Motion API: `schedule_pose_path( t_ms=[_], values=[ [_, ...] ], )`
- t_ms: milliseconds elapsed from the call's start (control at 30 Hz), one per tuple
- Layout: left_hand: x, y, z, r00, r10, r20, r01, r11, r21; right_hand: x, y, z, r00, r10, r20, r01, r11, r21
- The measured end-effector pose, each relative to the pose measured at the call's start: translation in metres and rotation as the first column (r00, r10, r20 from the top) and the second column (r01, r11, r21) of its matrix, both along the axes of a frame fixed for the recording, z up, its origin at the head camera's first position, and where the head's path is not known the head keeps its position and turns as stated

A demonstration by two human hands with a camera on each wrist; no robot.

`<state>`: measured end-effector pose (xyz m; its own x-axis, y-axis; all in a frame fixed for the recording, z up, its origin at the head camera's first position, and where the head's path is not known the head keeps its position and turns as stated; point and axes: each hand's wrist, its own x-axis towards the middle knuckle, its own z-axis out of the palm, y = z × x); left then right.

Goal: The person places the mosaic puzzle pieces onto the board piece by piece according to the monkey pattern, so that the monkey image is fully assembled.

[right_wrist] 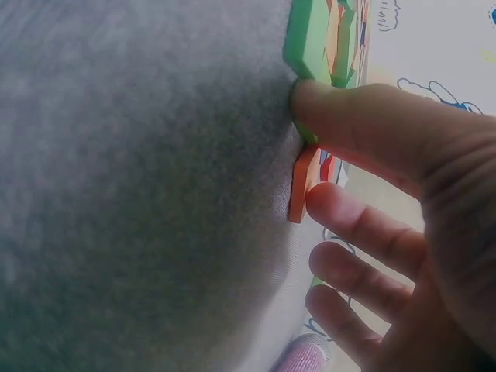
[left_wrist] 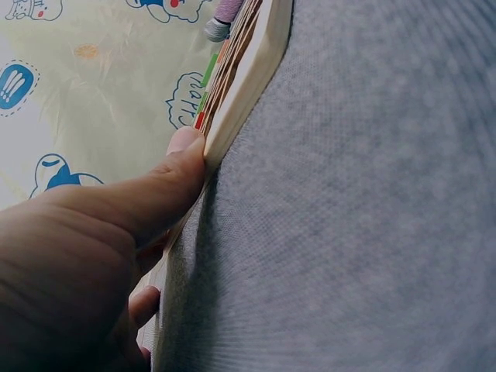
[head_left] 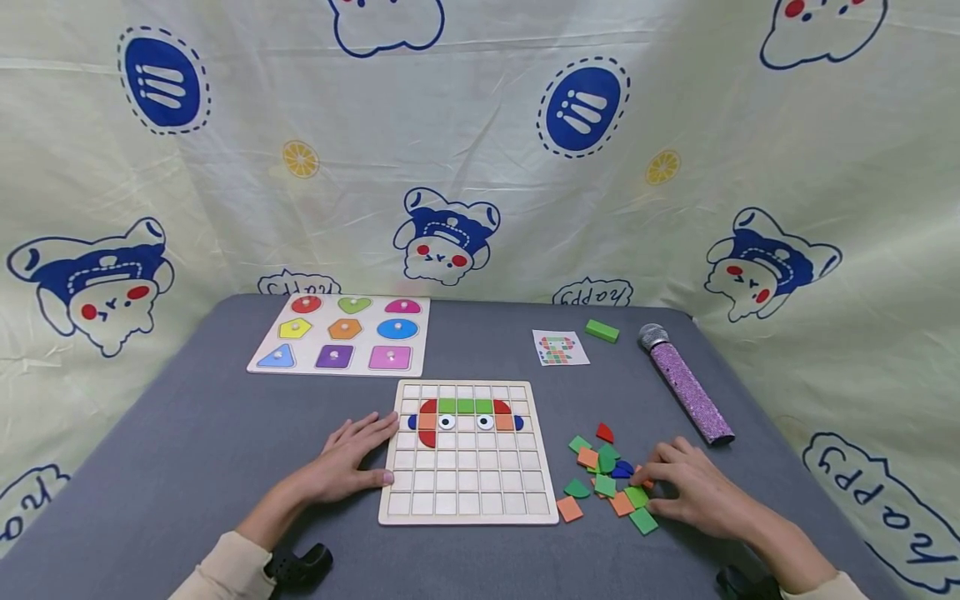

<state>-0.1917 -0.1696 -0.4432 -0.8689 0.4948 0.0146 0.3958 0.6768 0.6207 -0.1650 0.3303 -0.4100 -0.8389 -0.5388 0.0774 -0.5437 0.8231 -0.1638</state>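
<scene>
A square wooden grid board (head_left: 468,483) lies in the middle of the table, with a row of green squares (head_left: 465,406), red quarter-round pieces, orange squares, blue pieces and two eye pieces set in its upper cells. My left hand (head_left: 352,458) rests along the board's left edge, fingers extended; its thumb (left_wrist: 167,186) touches the rim. To the right, a loose heap of coloured pieces (head_left: 604,485) lies on the cloth. My right hand (head_left: 697,487) is at the heap's right side, thumb by a green piece (right_wrist: 306,39) and index fingertip touching an orange piece (right_wrist: 303,186).
Behind the board lies a shape puzzle (head_left: 360,350) with knobbed pieces. A small pattern card (head_left: 560,348) and a green block (head_left: 602,331) are at the back right. A glittery purple microphone (head_left: 690,387) lies beyond the right hand. A printed curtain (head_left: 480,167) hangs behind the table.
</scene>
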Motion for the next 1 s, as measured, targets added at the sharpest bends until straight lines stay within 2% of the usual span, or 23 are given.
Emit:
schedule_pose_path(
  t_ms=[200, 367, 567, 1000],
  values=[
    [0.000, -0.001, -0.001, 1.000, -0.002, -0.007, 0.002, 1.000, 0.004, -0.001, -0.003, 0.004, 1.000, -0.002, -0.023, 0.002, 1.000, -0.019],
    [0.000, -0.001, -0.002, 1.000, -0.001, -0.007, 0.001, 1.000, 0.006, -0.002, -0.016, 0.009, 0.999, 0.022, -0.043, -0.024, 0.998, -0.055],
    [0.000, -0.001, -0.001, 1.000, -0.005, 0.007, 0.005, 1.000, 0.002, -0.005, -0.050, 0.009, 0.999, 0.028, -0.041, -0.031, 0.995, -0.091],
    [0.001, 0.000, 0.000, 1.000, -0.003, -0.001, 0.003, 1.000, -0.001, -0.023, -0.132, 0.008, 0.986, 0.056, -0.159, -0.077, 0.989, -0.128]
  ],
)
